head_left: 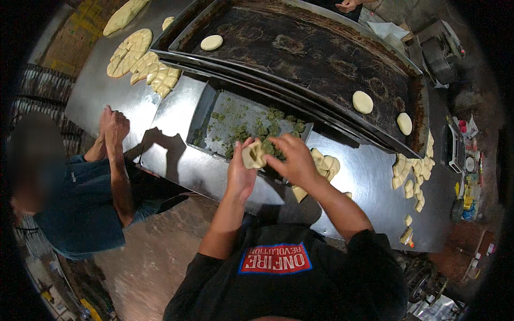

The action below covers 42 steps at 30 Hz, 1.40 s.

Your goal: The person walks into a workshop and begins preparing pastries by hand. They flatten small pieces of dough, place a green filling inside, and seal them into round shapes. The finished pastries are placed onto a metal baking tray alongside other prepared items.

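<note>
My left hand (pixel 240 175) cups a pale piece of dough (pixel 251 155) that is pressed open into a small hollow. The fingers of my right hand (pixel 296 160) are bent at the dough's right edge, with the thumb against it. Whether any filling lies inside the dough is hard to make out. Just beyond my hands is a shallow metal tray (pixel 227 102) with clumps of crumbly green filling (pixel 274 127) scattered in it. Cut dough pieces (pixel 325 163) lie on the table beside my right hand, partly hidden by it.
A large dark baking tray (pixel 300 48) holds flat dough rounds (pixel 363 102). More cut dough (pixel 155 74) lies at the far left and small pieces (pixel 411 171) at the right, near a brush (pixel 407 236). A co-worker's hands (pixel 113 127) are over the metal table (pixel 176 107) at left.
</note>
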Each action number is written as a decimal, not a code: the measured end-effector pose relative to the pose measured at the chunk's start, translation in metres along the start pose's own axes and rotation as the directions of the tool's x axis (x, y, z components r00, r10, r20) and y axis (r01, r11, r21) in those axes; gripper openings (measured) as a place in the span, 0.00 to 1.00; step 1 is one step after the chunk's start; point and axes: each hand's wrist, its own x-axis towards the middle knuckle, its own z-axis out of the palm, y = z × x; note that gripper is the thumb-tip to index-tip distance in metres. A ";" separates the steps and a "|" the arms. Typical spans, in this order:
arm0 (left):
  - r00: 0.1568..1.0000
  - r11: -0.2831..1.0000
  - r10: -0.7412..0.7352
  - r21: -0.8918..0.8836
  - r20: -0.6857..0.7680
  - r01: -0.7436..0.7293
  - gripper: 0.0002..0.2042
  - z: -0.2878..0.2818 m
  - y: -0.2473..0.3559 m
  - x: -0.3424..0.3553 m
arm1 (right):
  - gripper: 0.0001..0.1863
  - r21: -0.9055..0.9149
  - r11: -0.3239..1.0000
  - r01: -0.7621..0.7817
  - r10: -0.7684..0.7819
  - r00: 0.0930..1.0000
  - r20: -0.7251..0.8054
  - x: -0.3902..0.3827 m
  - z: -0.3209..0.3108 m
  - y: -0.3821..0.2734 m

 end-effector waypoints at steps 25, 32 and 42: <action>0.901 0.963 -0.191 0.250 0.389 0.096 0.19 0.058 0.007 -0.065 | 0.13 -0.086 0.803 0.590 -0.590 0.807 0.026 -0.052 -0.054 -0.018; 0.740 0.901 0.339 0.025 0.581 -0.432 0.19 0.074 -0.004 -0.100 | 0.30 0.855 0.516 0.046 0.082 0.991 -0.103 -0.075 -0.072 -0.065; 0.417 0.121 0.358 0.402 0.835 -0.908 0.40 0.086 0.000 -0.152 | 0.22 -0.173 0.931 0.321 -0.354 0.680 -0.642 -0.093 -0.044 -0.082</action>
